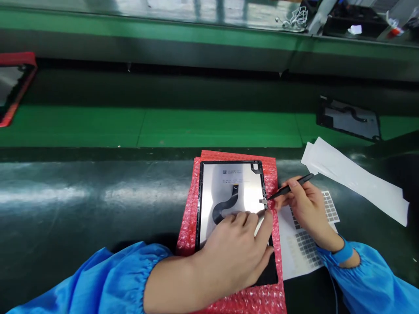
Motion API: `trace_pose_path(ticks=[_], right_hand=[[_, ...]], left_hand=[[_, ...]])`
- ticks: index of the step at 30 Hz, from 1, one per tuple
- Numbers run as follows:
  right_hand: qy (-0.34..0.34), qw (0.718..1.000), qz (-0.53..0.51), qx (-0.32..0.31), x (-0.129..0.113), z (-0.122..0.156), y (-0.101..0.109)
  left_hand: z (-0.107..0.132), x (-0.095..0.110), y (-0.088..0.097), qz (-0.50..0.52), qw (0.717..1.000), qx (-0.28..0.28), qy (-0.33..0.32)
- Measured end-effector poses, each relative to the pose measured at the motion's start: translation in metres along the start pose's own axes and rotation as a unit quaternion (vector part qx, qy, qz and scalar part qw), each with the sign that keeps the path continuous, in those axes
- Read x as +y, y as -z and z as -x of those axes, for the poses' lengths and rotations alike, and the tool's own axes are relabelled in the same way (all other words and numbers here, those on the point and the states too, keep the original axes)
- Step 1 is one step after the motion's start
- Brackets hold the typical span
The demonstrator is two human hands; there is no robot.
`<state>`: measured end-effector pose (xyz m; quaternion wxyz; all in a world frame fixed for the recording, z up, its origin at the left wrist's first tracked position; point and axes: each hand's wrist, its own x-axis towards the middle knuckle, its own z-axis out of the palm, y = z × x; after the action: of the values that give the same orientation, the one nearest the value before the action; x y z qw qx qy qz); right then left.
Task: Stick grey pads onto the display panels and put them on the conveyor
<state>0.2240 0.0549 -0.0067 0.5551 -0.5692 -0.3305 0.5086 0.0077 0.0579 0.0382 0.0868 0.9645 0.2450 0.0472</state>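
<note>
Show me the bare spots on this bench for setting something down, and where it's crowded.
Free: the dark bench top left of the red bubble wrap, and the green belt between the red-edged panel and the black panel. Crowded: right of the wrap, where the right hand with tweezers, the sticker sheet and white strips lie close.

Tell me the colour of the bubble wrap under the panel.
The bubble wrap is red, seen best in the head view.
</note>
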Motion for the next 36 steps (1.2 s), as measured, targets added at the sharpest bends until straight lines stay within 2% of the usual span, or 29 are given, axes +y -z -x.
trace_pose_path(ticks=[5,11,25,29,36], right_hand=[[-0.030,0.999,-0.023,-0.010,0.009,-0.004,-0.002],[-0.054,0.998,-0.038,-0.005,0.012,-0.001,-0.001],[-0.063,0.996,-0.055,-0.011,0.005,0.002,-0.004],[-0.056,0.997,-0.055,-0.013,0.005,0.001,-0.005],[-0.050,0.997,-0.055,-0.004,0.005,0.001,-0.005]], left_hand=[[-0.002,-0.007,0.000,-0.018,0.999,0.015,0.026],[-0.003,-0.012,-0.001,-0.009,1.000,0.001,0.016],[0.000,-0.012,0.001,-0.005,1.000,0.001,0.016],[-0.001,-0.013,0.003,-0.006,1.000,-0.015,0.019],[-0.001,-0.012,0.000,0.008,1.000,-0.008,0.023]])
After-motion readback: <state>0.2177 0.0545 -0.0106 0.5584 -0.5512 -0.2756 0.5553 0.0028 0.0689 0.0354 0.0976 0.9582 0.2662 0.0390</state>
